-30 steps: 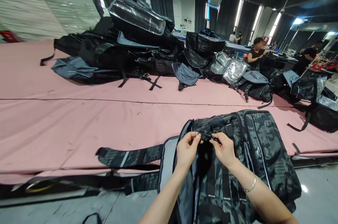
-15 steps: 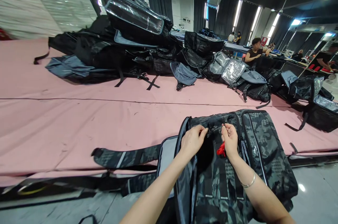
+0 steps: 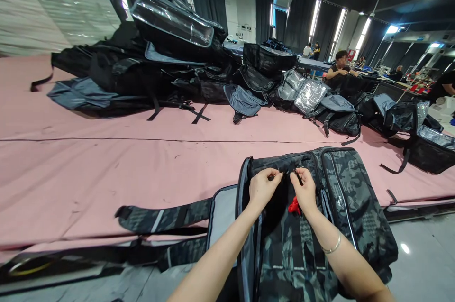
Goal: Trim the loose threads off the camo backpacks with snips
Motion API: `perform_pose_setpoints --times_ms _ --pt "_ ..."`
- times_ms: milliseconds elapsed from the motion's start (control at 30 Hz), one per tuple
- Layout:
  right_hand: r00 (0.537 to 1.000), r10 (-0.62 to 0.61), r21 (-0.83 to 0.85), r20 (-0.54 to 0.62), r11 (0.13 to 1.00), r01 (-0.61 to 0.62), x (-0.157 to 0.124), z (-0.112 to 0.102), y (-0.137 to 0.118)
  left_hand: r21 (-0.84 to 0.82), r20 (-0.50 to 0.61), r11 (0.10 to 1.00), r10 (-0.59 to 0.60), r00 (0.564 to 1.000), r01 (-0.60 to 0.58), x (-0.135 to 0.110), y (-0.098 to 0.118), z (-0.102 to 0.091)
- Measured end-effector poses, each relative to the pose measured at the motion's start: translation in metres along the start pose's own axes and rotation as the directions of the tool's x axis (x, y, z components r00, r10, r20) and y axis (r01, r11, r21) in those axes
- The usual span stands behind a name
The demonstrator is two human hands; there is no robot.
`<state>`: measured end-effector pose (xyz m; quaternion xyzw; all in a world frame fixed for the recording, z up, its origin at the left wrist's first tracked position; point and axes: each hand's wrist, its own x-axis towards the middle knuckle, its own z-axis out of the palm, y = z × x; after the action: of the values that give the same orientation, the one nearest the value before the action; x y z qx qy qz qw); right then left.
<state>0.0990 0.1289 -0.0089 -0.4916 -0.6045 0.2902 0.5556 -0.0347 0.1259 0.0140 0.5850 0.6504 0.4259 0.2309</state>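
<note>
A grey-black camouflage backpack (image 3: 362, 197) lies at the table's front edge, its main compartment unzipped along the left side. My left hand (image 3: 263, 189) is closed in a pinch over the bag's upper part; a small dark bit shows at its fingertips, too small to name. Just to its right, my right hand (image 3: 304, 190) is closed, thumb and finger pinching a thin dark piece. A small red-handled tool (image 3: 294, 205) hangs from beneath its palm, mostly hidden. The two sets of fingertips are close together. A padded shoulder strap (image 3: 167, 216) stretches out to the left.
A pink-covered table (image 3: 124, 169) spreads ahead. Along its far side lie heaped black bags (image 3: 131, 69), one with a clear window (image 3: 174, 20), and more bags (image 3: 341, 119) to the right. A co-worker (image 3: 341, 72) sits beyond them. Grey floor (image 3: 423, 245) shows at right.
My right hand has moved left, bringing its fingertips nearer to my left hand's. The red-handled tool has moved with it. The view has shifted slightly.
</note>
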Motion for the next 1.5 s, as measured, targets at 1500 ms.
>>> perform_pose_setpoints --times_ms 1500 --pt "0.976 -0.140 0.065 -0.167 0.986 0.152 0.001 -0.010 -0.019 0.478 -0.133 0.663 0.703 0.699 -0.576 0.023 0.002 -0.015"
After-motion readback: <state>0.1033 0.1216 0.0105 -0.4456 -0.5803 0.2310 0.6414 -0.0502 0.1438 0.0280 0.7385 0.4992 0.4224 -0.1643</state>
